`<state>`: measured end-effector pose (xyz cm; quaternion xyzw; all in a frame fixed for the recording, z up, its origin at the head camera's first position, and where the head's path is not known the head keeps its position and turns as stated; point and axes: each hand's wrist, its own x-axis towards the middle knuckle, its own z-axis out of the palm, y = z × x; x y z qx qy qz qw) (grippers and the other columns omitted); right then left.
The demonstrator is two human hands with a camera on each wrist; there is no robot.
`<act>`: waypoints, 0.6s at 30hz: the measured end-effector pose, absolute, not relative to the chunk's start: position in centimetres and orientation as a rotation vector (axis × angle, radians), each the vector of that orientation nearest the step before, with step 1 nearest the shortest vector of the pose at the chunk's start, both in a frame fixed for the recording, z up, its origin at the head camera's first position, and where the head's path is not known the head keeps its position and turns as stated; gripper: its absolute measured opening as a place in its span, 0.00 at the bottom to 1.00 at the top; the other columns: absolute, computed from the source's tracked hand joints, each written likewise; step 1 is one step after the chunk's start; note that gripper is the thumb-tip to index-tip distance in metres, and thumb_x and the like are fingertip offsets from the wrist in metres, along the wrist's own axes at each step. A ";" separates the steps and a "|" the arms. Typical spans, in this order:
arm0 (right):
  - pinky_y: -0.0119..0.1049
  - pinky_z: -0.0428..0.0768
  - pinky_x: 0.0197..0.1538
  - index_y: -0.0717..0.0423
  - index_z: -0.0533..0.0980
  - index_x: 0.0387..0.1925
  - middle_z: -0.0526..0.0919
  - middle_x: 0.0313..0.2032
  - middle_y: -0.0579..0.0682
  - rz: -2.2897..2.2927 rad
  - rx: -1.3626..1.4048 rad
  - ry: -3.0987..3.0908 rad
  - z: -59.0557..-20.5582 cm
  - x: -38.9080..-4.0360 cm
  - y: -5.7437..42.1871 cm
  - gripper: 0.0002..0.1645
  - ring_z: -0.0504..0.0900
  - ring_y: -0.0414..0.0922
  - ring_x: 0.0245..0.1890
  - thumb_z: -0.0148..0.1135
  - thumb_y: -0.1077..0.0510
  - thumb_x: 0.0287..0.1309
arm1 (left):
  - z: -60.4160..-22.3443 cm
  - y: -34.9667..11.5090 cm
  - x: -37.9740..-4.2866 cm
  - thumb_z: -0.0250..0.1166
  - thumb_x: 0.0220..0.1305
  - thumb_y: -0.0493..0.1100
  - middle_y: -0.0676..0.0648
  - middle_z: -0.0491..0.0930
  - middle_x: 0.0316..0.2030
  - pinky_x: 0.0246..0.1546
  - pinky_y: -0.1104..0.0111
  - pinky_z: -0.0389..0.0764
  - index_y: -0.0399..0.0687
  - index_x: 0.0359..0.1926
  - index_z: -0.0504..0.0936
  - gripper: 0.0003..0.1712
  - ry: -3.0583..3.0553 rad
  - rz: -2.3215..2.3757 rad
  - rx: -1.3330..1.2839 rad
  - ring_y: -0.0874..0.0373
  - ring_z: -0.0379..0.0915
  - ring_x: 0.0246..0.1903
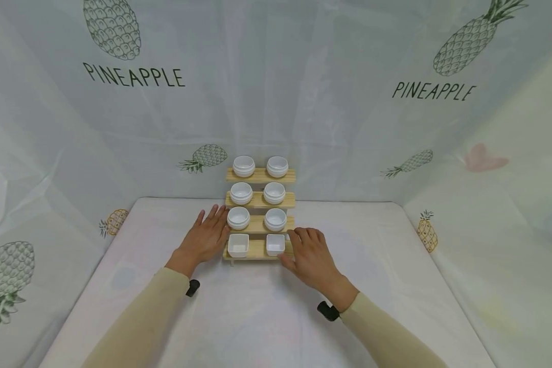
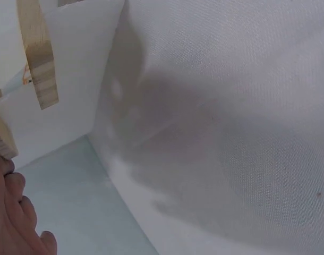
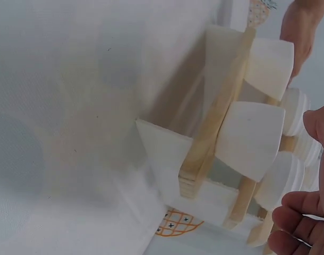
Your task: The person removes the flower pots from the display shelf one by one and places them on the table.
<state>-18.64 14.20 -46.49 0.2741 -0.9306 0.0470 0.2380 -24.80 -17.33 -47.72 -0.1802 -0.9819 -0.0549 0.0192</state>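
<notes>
A four-step display stand (image 1: 257,250) has pale wooden planks and white side panels. Two square white bowls, the left one (image 1: 238,246) and the right one (image 1: 275,245), sit on its lowest plank. Pairs of round white bowls (image 1: 238,218) occupy the three steps above. My left hand (image 1: 204,239) lies along the stand's left side, fingers extended, fingertips right at a plank end (image 2: 3,138) in the left wrist view. My right hand (image 1: 312,258) is at the right side, thumb toward the right square bowl and fingers loosely bent; in the right wrist view nothing is gripped between them.
The stand is at the back of a white-covered table (image 1: 267,317), close to a pineapple-printed curtain (image 1: 303,117). Similar cloth hangs at both sides. Each wrist carries a black strap mount (image 1: 328,311).
</notes>
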 end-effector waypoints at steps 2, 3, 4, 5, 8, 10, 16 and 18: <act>0.52 0.72 0.54 0.58 0.73 0.54 0.77 0.48 0.54 0.123 0.773 -2.549 -46.5 -18.8 14.1 0.35 0.73 0.54 0.49 0.58 0.34 0.61 | -47.7 -17.3 -24.8 0.24 0.77 0.59 0.47 0.40 0.78 0.77 0.48 0.39 0.47 0.78 0.41 0.37 -3.052 -0.167 -0.560 0.49 0.32 0.78; 0.51 0.73 0.53 0.57 0.73 0.53 0.77 0.47 0.53 0.121 0.783 -2.548 -46.6 -18.9 14.1 0.34 0.73 0.54 0.48 0.57 0.34 0.61 | -47.7 -17.3 -24.8 0.24 0.77 0.59 0.48 0.40 0.78 0.77 0.48 0.38 0.47 0.78 0.41 0.37 -3.056 -0.168 -0.558 0.50 0.32 0.78; 0.51 0.73 0.52 0.57 0.73 0.52 0.77 0.46 0.53 0.116 0.792 -2.549 -46.6 -19.0 14.1 0.33 0.73 0.53 0.47 0.56 0.34 0.62 | -47.7 -17.3 -24.8 0.24 0.77 0.60 0.48 0.40 0.78 0.77 0.49 0.38 0.47 0.78 0.41 0.37 -3.059 -0.163 -0.556 0.50 0.32 0.78; 0.50 0.73 0.51 0.57 0.74 0.51 0.77 0.45 0.53 0.107 0.799 -2.546 -46.6 -19.2 14.1 0.33 0.72 0.53 0.47 0.56 0.34 0.62 | -47.7 -17.3 -24.8 0.24 0.77 0.59 0.47 0.40 0.78 0.77 0.48 0.39 0.47 0.78 0.41 0.37 -3.057 -0.161 -0.562 0.50 0.33 0.78; 0.47 0.73 0.47 0.58 0.74 0.48 0.77 0.44 0.53 0.059 0.817 -2.533 -46.7 -19.6 14.0 0.32 0.72 0.52 0.45 0.55 0.33 0.62 | -47.7 -17.3 -24.8 0.25 0.77 0.59 0.46 0.41 0.78 0.77 0.48 0.39 0.45 0.78 0.42 0.37 -3.060 -0.154 -0.567 0.49 0.33 0.78; 0.46 0.72 0.44 0.58 0.75 0.46 0.77 0.43 0.52 0.030 0.827 -2.524 -46.7 -20.0 13.9 0.32 0.72 0.52 0.44 0.55 0.33 0.62 | -47.7 -17.3 -24.8 0.25 0.77 0.59 0.46 0.41 0.78 0.77 0.48 0.39 0.45 0.78 0.42 0.37 -3.064 -0.150 -0.567 0.49 0.33 0.78; 0.45 0.72 0.42 0.59 0.74 0.46 0.77 0.42 0.52 -0.024 0.856 -2.553 -46.9 -20.6 13.6 0.33 0.72 0.52 0.42 0.54 0.33 0.62 | -47.7 -17.3 -24.8 0.24 0.77 0.59 0.47 0.40 0.78 0.77 0.50 0.39 0.46 0.78 0.41 0.37 -3.073 -0.158 -0.563 0.50 0.32 0.78; 0.45 0.71 0.42 0.60 0.74 0.47 0.76 0.42 0.53 -0.033 0.863 -2.567 -46.9 -20.8 13.6 0.33 0.71 0.52 0.41 0.53 0.33 0.63 | -47.7 -17.3 -24.8 0.24 0.77 0.60 0.47 0.40 0.78 0.77 0.50 0.39 0.46 0.78 0.41 0.37 -3.071 -0.162 -0.564 0.50 0.32 0.78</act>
